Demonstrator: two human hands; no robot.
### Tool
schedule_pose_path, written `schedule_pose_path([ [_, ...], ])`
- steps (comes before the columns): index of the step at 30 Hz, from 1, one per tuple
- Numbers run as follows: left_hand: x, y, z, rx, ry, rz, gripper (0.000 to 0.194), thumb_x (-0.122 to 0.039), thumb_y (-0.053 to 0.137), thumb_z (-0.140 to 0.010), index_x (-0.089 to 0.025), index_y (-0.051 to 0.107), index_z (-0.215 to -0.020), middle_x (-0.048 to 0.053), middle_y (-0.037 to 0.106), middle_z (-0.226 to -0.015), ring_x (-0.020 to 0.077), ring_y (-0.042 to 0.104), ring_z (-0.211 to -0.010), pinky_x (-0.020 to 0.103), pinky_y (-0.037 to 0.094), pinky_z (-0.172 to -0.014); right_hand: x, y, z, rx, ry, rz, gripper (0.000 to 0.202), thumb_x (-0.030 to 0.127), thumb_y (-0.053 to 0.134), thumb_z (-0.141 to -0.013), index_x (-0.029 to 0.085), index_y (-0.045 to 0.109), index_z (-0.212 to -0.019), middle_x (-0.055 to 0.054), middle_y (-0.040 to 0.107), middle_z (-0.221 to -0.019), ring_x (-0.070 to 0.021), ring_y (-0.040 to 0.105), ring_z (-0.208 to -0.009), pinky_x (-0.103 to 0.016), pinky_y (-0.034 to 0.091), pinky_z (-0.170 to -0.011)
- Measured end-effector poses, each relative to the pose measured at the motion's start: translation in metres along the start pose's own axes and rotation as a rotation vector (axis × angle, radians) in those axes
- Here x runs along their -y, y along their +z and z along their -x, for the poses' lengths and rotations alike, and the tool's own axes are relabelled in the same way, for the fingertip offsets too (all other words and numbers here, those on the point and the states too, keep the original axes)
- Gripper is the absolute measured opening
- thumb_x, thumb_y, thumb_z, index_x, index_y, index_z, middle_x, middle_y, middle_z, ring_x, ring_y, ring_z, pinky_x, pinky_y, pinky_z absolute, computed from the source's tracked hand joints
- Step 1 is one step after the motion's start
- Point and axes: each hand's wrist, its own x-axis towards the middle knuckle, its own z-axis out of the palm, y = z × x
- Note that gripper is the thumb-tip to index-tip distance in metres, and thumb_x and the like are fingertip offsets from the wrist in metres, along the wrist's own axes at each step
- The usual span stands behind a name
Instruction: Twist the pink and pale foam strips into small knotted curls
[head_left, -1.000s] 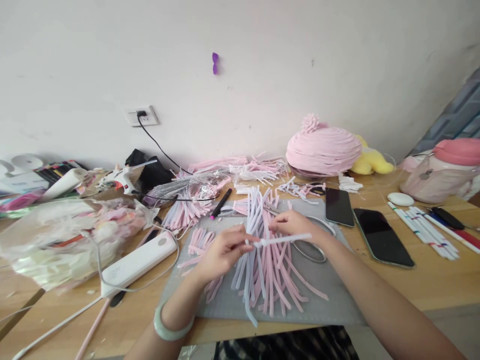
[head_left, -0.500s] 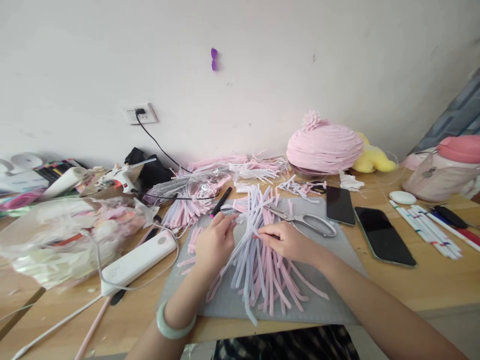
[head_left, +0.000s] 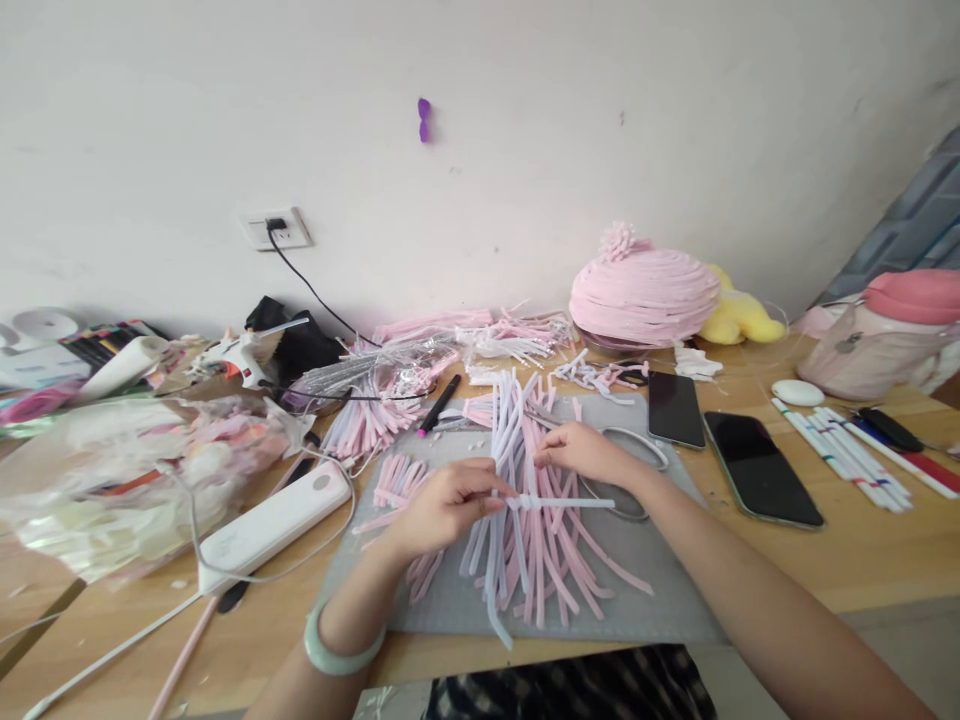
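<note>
Pinched in my left hand (head_left: 454,505) is a pale blue pipe cleaner (head_left: 581,503), coiled or knotted near the fingers, its straight end pointing right. Beneath it, a loose pile of pink pipe cleaners (head_left: 559,575) fans out on the grey mat (head_left: 667,600). Long pale blue pipe cleaners (head_left: 504,415) lie across its left side. My right hand (head_left: 574,452) is over the pile's upper right with its fingers curled together; whatever they grip is hidden. Behind that hand, scissors (head_left: 654,446) are partly covered. Short pink bundles (head_left: 397,482) sit left of the pile.
A black marker (head_left: 441,403) lies at the mat's back edge. Two phones (head_left: 763,470) and several white pens (head_left: 851,455) are on the right. A pink wrapped dome (head_left: 645,295) stands at the back. Left are a white power strip (head_left: 274,525) and plastic bag (head_left: 135,480).
My left hand has moved down and right, and the pale blue pipe cleaner now stretches out sideways from it. My right hand has shifted slightly up, away from the left fingers.
</note>
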Motion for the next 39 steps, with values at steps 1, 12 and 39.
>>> schedule_pose_path([
  [1, 0.000, 0.000, -0.001, 0.023, -0.020, -0.064, 0.021, -0.020, 0.047, -0.080, -0.018, 0.067, -0.086, 0.000, 0.048, -0.063, 0.0110, 0.048, -0.060, 0.022, 0.033, -0.058, -0.001, -0.002, 0.000, -0.066, -0.004, 0.005, 0.025, 0.036, 0.056, -0.068, 0.013, 0.064, -0.063, 0.002, 0.048, -0.052, -0.0102, 0.040, -0.051, -0.022, 0.029, -0.051],
  [12, 0.010, 0.011, -0.003, -0.298, -0.380, -0.600, 0.025, -0.020, 0.040, -0.080, -0.023, 0.064, -0.087, 0.001, 0.060, -0.079, 0.0144, 0.056, -0.066, 0.023, 0.032, -0.054, 0.016, 0.014, 0.012, -0.128, -0.045, -0.354, 0.031, 0.044, 0.055, -0.072, 0.013, 0.058, -0.072, 0.006, 0.037, -0.049, -0.0054, 0.028, -0.044, -0.020, 0.022, -0.045],
  [39, -0.002, 0.012, -0.005, 0.065, -0.335, 0.531, 0.011, -0.021, 0.058, -0.063, -0.011, 0.065, -0.065, -0.003, 0.045, -0.056, 0.0089, 0.036, -0.056, 0.022, 0.026, -0.055, -0.009, 0.002, 0.000, -0.444, -0.164, -0.010, 0.027, 0.019, 0.041, -0.074, 0.016, 0.066, -0.084, -0.001, 0.058, -0.061, -0.0106, 0.046, -0.049, -0.022, 0.033, -0.050],
])
